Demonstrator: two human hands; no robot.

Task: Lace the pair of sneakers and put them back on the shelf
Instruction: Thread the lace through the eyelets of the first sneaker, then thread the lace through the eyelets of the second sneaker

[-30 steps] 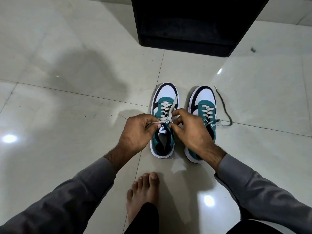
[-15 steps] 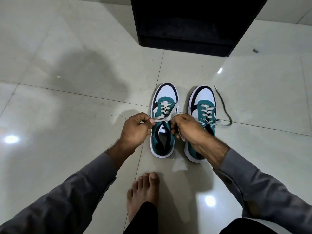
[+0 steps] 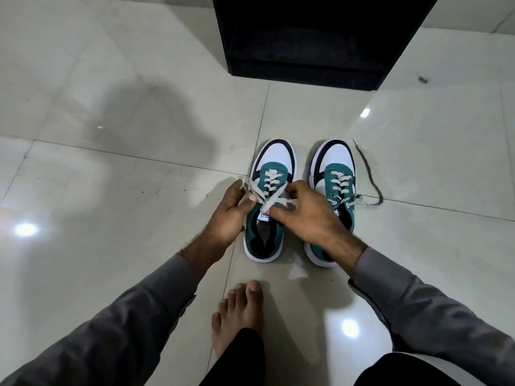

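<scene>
Two teal, white and black low-top sneakers [image 3: 271, 174] [image 3: 333, 168] stand side by side on the pale glossy floor tiles [image 3: 125, 190], each with one light grey flat lace [image 3: 271, 200] [image 3: 362, 174]; one black open shelf unit [image 3: 306, 37]; two bare hands [image 3: 231, 211] [image 3: 309, 218]; one bare foot [image 3: 237, 313]

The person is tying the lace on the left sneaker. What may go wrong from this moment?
1. The left hand and right hand pinch the crossed lace ends only at the fingertips, so an end may slip and the knot come loose.
2. The right sneaker has a loose lace trailing over the floor; it may snag or drag when the pair goes to the black shelf.
</scene>
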